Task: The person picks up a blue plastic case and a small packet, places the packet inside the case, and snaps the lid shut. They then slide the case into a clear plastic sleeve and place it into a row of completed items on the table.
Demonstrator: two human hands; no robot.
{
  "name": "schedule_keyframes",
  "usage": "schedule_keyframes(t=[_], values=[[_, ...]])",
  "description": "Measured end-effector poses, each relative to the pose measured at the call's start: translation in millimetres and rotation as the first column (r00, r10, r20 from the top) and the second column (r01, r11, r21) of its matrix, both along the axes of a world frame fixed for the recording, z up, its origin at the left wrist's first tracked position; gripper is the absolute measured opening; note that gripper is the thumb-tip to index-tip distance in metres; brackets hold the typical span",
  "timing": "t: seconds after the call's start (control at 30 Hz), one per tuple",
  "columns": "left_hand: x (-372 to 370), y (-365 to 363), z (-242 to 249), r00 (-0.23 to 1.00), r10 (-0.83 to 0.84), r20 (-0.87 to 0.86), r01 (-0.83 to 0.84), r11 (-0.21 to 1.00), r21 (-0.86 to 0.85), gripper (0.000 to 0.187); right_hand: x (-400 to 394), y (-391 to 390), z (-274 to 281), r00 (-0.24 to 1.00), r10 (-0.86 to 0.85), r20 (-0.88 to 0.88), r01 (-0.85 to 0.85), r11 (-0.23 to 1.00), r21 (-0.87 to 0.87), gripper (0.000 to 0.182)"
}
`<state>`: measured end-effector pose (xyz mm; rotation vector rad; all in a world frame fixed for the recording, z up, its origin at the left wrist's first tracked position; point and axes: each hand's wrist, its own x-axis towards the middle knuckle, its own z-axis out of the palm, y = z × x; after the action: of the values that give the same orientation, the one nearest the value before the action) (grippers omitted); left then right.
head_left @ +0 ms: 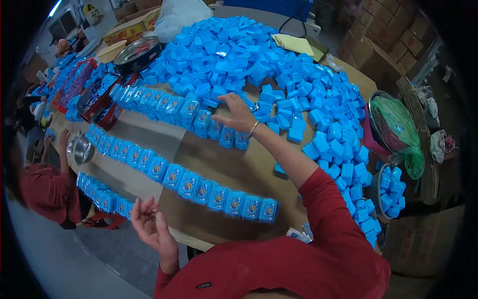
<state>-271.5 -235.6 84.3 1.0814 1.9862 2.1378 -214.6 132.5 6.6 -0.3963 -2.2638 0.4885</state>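
Observation:
My right hand (236, 115) hovers over the near end of the back row of blue boxes (188, 110), its fingers apart and nothing visible in them. These small boxes carry printed labels on top. Beneath that hand, a few labelled boxes (227, 135) continue the row. Closer to me runs the middle row of labelled boxes (188, 185), slanting across the table. My left hand (155, 230) is raised at the table's front edge, palm up with loosely bent fingers and holding nothing. Beside its fingertips ends a short front row of labelled boxes (105, 200).
A big heap of plain blue boxes (219, 55) covers the back and right of the table (219, 169). A bucket of blue boxes (391, 192) stands at right. A metal bowl (82, 150) and a co-worker in a red top (47, 192) are at left.

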Motion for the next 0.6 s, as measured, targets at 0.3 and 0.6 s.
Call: schedule_keyframes(t=[0.3,0.6], values=[[-13,3,-7,0.995,0.097,-0.009,-0.097,0.992,-0.085,0.049,26,160,-15,0.587,-0.740,0.328,0.805,0.489,-0.336,0.076],[-14,7,-3,0.988,0.136,-0.073,-0.145,0.979,-0.141,0.048,47,214,0,0.594,-0.722,0.354,0.797,0.472,-0.376,0.075]])
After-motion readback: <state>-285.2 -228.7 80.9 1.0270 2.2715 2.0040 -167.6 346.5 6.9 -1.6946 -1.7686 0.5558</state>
